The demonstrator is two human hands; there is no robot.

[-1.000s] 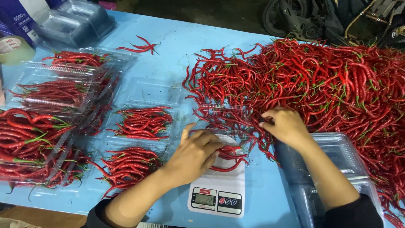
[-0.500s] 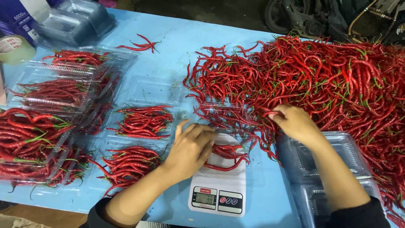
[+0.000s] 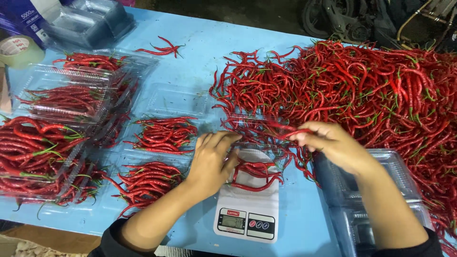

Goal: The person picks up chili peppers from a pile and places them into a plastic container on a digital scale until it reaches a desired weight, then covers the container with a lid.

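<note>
The right hand (image 3: 333, 145) holds a single red chilli (image 3: 285, 131) pinched at its fingertips, the grip clenched on the stalk end. The pod runs out from the fingers toward nine o'clock, its long axis nearly level, tip hanging free above the clear tray (image 3: 257, 152) that sits on the white kitchen scale (image 3: 247, 207). So the scale lies at about seven o'clock from that grip, just below and near.

The left hand (image 3: 212, 162) is the nearer one to the tray: it lies flat, fingers together and pointing to one o'clock, its fingertips at the tray's left rim. Its grip is released; it holds nothing, only steadies or touches the edge.

In the tray a small bunch of chillies (image 3: 254, 173) lies curved, their long axes running roughly from nine to three o'clock. They are thin, glossy, deep red, with short green stalks.

At twelve to three o'clock from the scale spreads the big heap of loose chillies (image 3: 362, 90) on the blue bench (image 3: 200, 52). At nine o'clock stand filled clear trays (image 3: 164, 133), some stacked and closed further left. Under the right forearm, at four o'clock, sits a stack of empty clear trays (image 3: 381, 190). A roll of tape (image 3: 19, 50) lies at the far left corner.
</note>
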